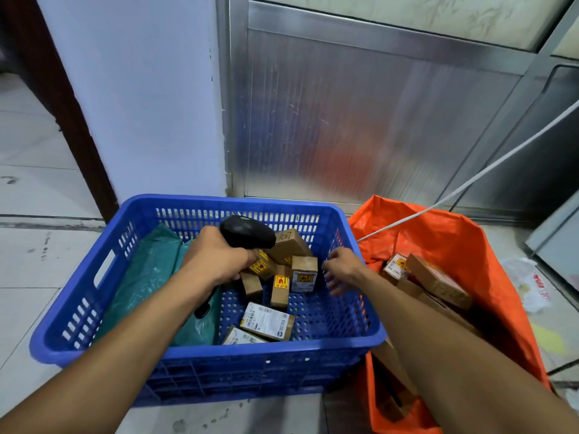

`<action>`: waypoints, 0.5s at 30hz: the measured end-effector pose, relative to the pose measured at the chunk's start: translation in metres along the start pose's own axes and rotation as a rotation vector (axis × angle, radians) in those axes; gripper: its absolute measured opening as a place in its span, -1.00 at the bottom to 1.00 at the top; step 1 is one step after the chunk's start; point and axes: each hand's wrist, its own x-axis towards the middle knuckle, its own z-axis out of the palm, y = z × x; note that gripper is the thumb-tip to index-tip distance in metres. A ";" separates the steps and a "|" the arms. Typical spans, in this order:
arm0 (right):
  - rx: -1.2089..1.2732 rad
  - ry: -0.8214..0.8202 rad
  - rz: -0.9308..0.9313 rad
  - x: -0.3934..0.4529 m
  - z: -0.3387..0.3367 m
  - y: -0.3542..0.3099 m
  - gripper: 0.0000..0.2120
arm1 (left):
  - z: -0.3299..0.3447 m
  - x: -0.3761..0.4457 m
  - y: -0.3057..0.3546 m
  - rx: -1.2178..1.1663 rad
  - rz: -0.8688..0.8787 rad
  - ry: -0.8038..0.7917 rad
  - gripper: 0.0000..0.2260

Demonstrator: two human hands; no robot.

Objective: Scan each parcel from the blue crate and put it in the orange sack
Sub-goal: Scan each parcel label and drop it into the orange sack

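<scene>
- The scanner (247, 235) handle is hidden inside the left hand (216, 258).
- The right hand (340, 270) fingertips are motion-blurred.
- Labels on the parcels (304, 274) are too small to read.
- The right forearm hides part of the orange sack (454, 242).
- The white cable (470, 180) runs off the right edge.
</scene>
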 end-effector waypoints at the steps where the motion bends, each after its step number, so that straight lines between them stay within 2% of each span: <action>1: 0.064 -0.050 0.050 0.006 0.011 -0.006 -0.76 | -0.001 0.004 -0.002 -0.009 -0.006 0.013 -0.81; 3: 0.162 -0.109 0.114 0.021 0.030 -0.017 -0.65 | -0.005 0.011 -0.006 -0.012 -0.024 0.046 -0.88; 5: 0.238 -0.117 0.147 0.040 0.046 -0.026 -0.58 | -0.009 0.018 -0.010 -0.034 -0.044 0.060 -0.85; 8: 0.300 -0.069 0.153 0.070 0.062 -0.037 -0.51 | -0.013 0.023 -0.016 -0.027 -0.076 0.059 -0.75; 11: 0.293 -0.029 0.140 0.098 0.073 -0.045 -0.56 | -0.010 0.022 -0.023 -0.015 -0.077 0.049 -0.73; 15: 0.256 0.051 0.153 0.128 0.085 -0.054 -0.37 | -0.009 0.026 -0.032 0.036 -0.081 0.031 -0.72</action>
